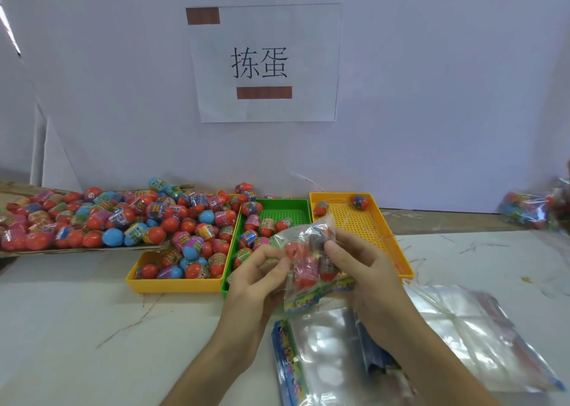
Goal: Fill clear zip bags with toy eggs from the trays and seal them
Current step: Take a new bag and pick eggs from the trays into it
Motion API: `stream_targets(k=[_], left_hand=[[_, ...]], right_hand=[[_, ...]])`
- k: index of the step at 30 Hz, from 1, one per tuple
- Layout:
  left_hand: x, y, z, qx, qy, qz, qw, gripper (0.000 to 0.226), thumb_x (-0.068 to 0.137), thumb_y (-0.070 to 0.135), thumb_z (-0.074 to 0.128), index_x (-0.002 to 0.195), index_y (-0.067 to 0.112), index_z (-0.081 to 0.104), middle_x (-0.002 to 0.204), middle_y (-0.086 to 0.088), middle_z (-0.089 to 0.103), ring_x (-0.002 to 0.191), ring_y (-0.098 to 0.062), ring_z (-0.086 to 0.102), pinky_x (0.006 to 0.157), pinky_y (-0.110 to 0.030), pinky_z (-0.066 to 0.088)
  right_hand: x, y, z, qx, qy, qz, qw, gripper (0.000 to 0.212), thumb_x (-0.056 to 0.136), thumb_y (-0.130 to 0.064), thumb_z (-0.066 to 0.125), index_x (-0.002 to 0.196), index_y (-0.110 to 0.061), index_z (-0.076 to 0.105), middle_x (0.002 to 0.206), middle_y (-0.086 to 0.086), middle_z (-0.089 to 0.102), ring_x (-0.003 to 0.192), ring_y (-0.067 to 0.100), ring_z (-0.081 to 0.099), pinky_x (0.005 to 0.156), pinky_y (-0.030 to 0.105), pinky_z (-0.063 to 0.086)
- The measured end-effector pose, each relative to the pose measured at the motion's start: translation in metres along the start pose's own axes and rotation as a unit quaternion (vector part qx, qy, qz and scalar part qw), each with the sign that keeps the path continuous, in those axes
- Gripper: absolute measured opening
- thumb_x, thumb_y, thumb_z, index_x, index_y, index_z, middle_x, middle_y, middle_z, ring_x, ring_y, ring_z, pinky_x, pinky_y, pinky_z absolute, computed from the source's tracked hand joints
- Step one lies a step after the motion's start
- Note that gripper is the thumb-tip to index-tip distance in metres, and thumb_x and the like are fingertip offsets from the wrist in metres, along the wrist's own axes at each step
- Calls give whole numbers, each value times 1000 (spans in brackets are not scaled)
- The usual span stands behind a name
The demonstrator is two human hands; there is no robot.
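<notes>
A clear zip bag [305, 263] with several red and pink toy eggs inside hangs above the table between both hands. My left hand [259, 279] pinches its left side and my right hand [364, 270] grips its right side near the top. Behind it stand three trays: a yellow tray [172, 285] full of toy eggs, a green tray [283, 208] with several eggs, and a second yellow tray [364, 217] holding two eggs [359, 202]. A stack of empty zip bags [333, 350] lies under my right forearm.
A flat cardboard box [77, 217] heaped with toy eggs fills the left rear. Filled bags [533, 208] lie at the far right edge. A white wall with a paper sign [265, 63] closes the back. More loose clear bags [468, 322] spread to the right.
</notes>
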State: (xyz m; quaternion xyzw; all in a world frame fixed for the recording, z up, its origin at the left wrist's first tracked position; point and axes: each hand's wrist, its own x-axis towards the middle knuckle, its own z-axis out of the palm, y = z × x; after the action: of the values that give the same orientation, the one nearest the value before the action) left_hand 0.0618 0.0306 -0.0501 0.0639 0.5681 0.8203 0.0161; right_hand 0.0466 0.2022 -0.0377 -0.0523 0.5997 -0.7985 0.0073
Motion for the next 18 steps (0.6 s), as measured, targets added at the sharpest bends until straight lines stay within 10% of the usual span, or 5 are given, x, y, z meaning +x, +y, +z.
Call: stream_targets(k=[9, 12, 18], left_hand=[[2, -4, 0, 101, 41, 26, 994, 19, 97, 15, 59, 78, 14, 62, 89, -19, 68, 83, -27, 68, 78, -46, 55], [4, -1, -1, 101, 54, 33, 993, 18, 90, 40, 69, 89, 22, 66, 85, -4, 69, 74, -17, 69, 68, -34, 57], [1, -8, -1, 88, 16, -9, 996, 35, 76, 45, 82, 107, 29, 74, 103, -5, 78, 98, -23, 75, 73, -28, 61]], right_hand=[[-7, 0, 7, 8, 54, -39, 998, 41, 65, -38, 81, 106, -29, 80, 104, 5, 77, 98, 22, 74, 73, 32, 60], [-8, -2, 8, -19, 71, -53, 996, 36, 66, -39, 78, 102, -36, 79, 97, 6, 76, 91, 21, 74, 71, 31, 60], [-13, -4, 12, -84, 5, -55, 995, 30, 73, -23, 89, 100, -30, 79, 88, 0, 73, 82, 18, 73, 67, 25, 57]])
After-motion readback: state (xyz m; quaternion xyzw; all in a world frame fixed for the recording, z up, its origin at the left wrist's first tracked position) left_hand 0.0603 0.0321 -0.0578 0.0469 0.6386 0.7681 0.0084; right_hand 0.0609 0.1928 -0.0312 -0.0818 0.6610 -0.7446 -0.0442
